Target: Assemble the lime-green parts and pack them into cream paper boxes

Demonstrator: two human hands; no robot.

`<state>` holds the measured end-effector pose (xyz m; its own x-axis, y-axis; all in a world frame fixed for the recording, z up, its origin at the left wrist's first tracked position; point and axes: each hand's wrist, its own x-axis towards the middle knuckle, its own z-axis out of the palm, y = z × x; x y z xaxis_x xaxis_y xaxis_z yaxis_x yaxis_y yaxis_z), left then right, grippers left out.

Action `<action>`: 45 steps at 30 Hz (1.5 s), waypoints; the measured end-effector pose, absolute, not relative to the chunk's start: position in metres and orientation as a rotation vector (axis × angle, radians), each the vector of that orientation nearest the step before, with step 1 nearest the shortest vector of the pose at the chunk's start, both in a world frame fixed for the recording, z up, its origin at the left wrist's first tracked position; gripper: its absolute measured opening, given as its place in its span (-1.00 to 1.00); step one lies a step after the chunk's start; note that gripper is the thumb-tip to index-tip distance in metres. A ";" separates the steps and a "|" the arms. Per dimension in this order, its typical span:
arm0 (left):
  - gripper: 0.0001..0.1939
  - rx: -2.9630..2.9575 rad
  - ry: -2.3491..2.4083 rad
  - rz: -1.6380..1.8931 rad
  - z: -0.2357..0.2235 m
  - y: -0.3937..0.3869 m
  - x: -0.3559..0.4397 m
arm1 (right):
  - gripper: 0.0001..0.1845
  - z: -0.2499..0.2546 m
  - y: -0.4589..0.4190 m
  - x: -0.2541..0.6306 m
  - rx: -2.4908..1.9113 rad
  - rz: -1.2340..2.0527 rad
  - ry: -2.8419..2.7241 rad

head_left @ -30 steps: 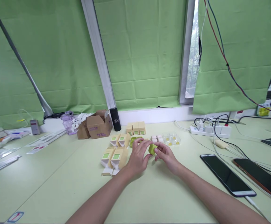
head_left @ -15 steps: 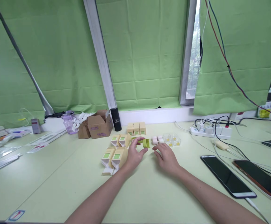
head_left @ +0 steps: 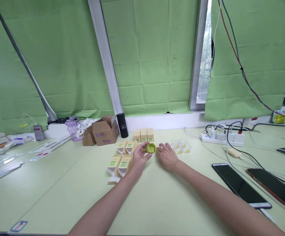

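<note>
Left hand [head_left: 140,157]: thumb and fingers pinch a small green square cup [head_left: 151,148] by its left side. Cup is smooth, round-cornered, its hollow face turned to the viewer; it sits between the two hands, over the middle of the table [head_left: 59,196].

Right hand [head_left: 167,155]: palm down just right of the cup, fingers bent and slightly parted. Undersides hidden; cannot tell whether they grip anything.

Beside the left hand, four kraft-card boxes [head_left: 125,164] with crisp folded edges, green label panels and pale flaps hanging toward the near side. Behind, three more kraft boxes [head_left: 143,134] stand in a tight row. Right of the right hand, clear, glossy containers [head_left: 181,146] with yellow spots, set close together.

Tabletop pale, matte, crossed by a straight seam at left. Smooth surface runs from the hands back between the forearms to the near edge. Limits to movement: the kraft boxes on the left hand's outer side; on the far right, a glass-faced phone [head_left: 239,183] and loose cables. Far side bounded by a brown corrugated carton [head_left: 106,132], a black cylinder [head_left: 122,125] and a white power strip [head_left: 222,139].
</note>
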<state>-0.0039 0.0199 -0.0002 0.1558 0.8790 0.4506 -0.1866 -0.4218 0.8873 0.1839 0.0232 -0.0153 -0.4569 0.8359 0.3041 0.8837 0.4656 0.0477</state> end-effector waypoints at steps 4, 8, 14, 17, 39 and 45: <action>-0.41 1.453 0.705 1.448 0.000 0.019 -0.003 | -0.58 -0.018 0.032 0.181 -1.503 -0.341 -2.489; -0.43 1.429 0.717 1.461 0.001 0.017 -0.002 | -0.59 -0.017 0.032 0.183 -1.470 -0.392 -2.479; -0.43 1.441 0.725 1.490 0.002 0.017 -0.002 | -0.77 -0.017 0.011 0.188 -1.313 -0.498 -2.323; -0.42 1.449 0.711 1.470 -0.001 0.018 -0.001 | -0.85 -0.024 -0.006 0.190 -1.231 -0.478 -2.222; -0.50 1.701 0.847 1.392 -0.007 0.014 0.003 | -0.48 -0.011 -0.026 0.202 -0.877 1.049 -1.094; -0.51 1.749 0.883 1.366 -0.011 0.015 0.004 | -0.43 -0.015 -0.025 0.202 -0.896 1.226 -0.889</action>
<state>0.0042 0.0154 -0.0111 0.1978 0.8594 0.4715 0.0769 -0.4931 0.8666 0.2020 -0.0255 -0.0149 0.1200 0.9899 0.0750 -0.3787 0.1155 -0.9183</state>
